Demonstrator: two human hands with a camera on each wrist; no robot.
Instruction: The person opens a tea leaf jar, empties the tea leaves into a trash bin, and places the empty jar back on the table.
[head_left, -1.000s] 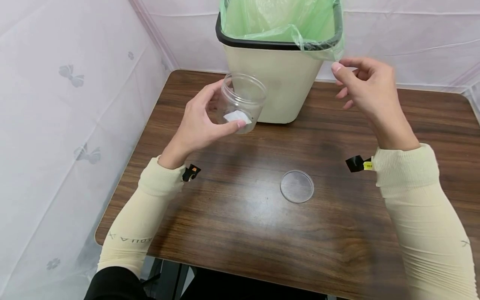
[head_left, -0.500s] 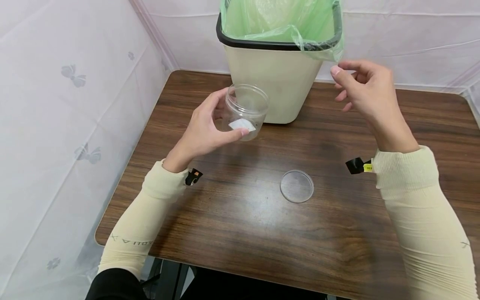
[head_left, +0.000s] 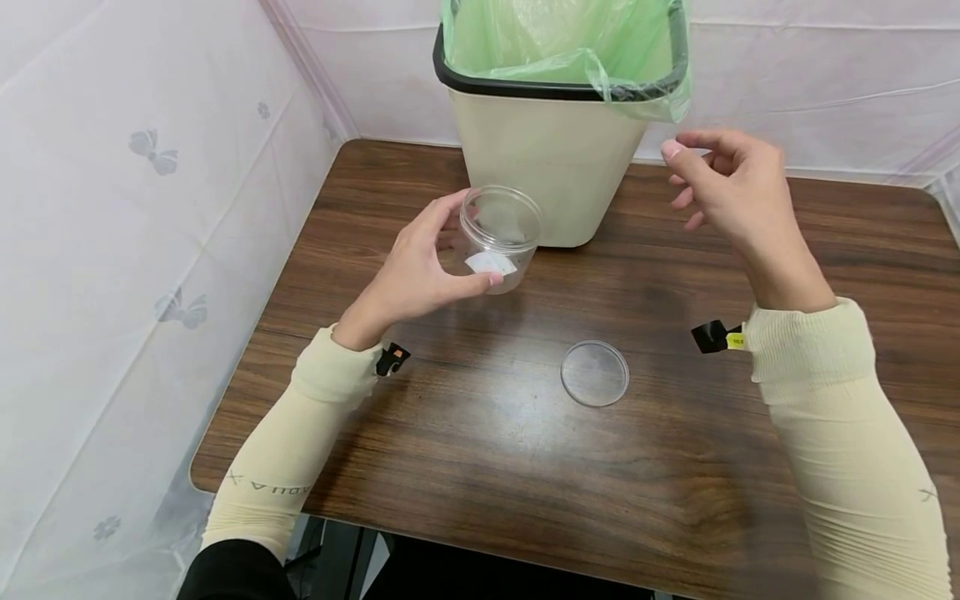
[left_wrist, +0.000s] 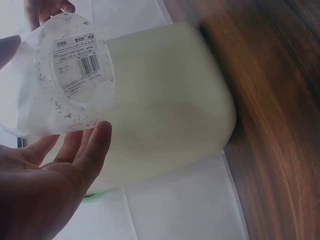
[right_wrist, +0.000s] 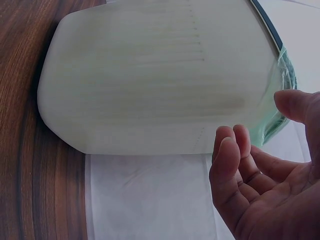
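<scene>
My left hand grips a clear plastic jar, thumb and fingers round its sides. The jar is held above the table with its lidless mouth up, in front of the bin. In the left wrist view a white barcode label shows on the jar's base, with small dark specks around it. To the right of the bin, my right hand hangs in the air with loosely curled fingers and nothing between them. A clear round lid lies flat on the table, between the forearms.
A cream bin with a black rim stands at the back of the brown wooden table. Its green liner bag folds over the rim, with a loose corner at the right. White sheeting hangs behind and to the left.
The left hand has brought the jar down and slightly right, toward me. My right hand has dropped a little, away from the liner's loose corner. Lid and bin stay put.
</scene>
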